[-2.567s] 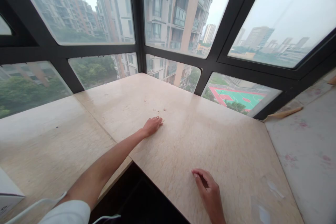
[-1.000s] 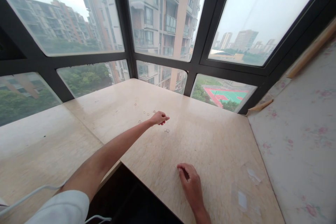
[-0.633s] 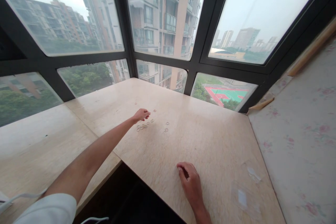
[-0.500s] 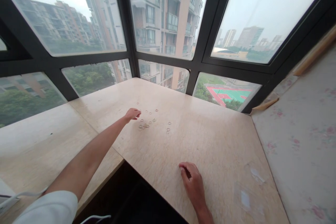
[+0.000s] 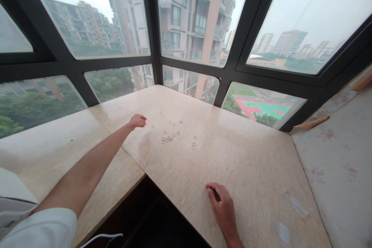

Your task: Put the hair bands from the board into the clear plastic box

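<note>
Beige stone-look counter (image 5: 247, 162), scattered with thin rings (image 5: 168, 138) between its far corner and inner near corner, some overlapping, some well apart. Apparently midway through handling the rings with the left hand (image 5: 138, 120), curled just beside them, towards the far left edge; cannot tell if holding one. Right hand (image 5: 222, 201) loosely curled by the near edge, contents hidden. Probably calls next for a light fingertip pinch, low and flat.
</note>
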